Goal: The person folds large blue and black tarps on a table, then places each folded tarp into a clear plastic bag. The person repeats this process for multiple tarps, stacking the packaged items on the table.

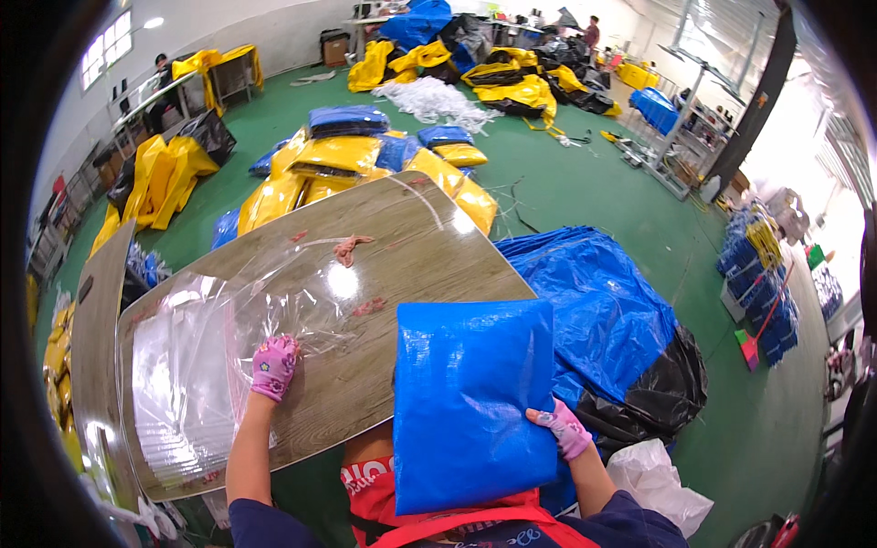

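My left hand (275, 367), in a pink patterned fingerless glove, is closed on a clear plastic bag (297, 306) over the wooden-topped table (356, 393). A stack of clear plastic bags (178, 388) lies flat beside that hand. My right hand (562, 429), gloved the same way, grips the right edge of a folded blue tarp (475, 393), its thumb on the front face and its other fingers partly hidden. The tarp stands in front of my body at the table's near edge.
A large pile of blue and black tarps (603, 320) lies on the floor to the right. Packed yellow and blue bundles (338, 151) are heaped beyond the table. A white sack (658, 479) sits near my right arm. Pinkish cloth strips (350, 249) lie on the tabletop.
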Motion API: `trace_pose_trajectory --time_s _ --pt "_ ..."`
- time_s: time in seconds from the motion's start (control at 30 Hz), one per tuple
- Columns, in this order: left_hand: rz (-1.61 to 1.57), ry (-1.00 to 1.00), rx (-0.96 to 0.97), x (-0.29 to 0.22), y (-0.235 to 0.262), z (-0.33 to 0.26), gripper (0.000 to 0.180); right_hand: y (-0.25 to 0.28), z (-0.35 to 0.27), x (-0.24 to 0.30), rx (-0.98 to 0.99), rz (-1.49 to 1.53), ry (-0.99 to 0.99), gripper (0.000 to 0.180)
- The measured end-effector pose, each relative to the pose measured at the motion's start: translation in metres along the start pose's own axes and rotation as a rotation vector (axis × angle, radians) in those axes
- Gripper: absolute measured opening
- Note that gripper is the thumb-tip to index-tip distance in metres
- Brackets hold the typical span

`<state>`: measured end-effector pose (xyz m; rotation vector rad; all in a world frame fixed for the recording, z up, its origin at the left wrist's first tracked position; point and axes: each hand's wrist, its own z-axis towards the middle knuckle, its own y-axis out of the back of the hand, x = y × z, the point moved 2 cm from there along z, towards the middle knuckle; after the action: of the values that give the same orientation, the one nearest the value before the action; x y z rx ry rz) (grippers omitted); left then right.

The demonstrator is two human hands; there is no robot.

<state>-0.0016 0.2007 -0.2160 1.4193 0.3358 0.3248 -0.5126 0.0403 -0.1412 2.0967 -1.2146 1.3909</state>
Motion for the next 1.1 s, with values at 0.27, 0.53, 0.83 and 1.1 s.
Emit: trace_pose_trajectory --time_s 0.27,0.53,0.83,1.1 --pt "-0.533 0.077 0.416 -0.081 0.066 -0.033 0.061 -0.006 -0.021 0.013 -0.088 0.023 0.116 0.069" --pt "-0.146 -0.093 0.286 -0.065 0.018 -0.057 0.054 -0.014 0.019 -0.002 0.155 -0.075 -0.016 0.06" --pt "-0.192 -0.117 0.314 -0.064 0.035 -0.05 0.052 -0.027 0.033 -0.001 0.15 -0.129 -0.088 0.06" --pt "-0.153 -0.13 0.138 -0.078 0.008 -0.032 0.045 -0.023 0.032 -0.014 0.153 -0.134 -0.091 0.06"
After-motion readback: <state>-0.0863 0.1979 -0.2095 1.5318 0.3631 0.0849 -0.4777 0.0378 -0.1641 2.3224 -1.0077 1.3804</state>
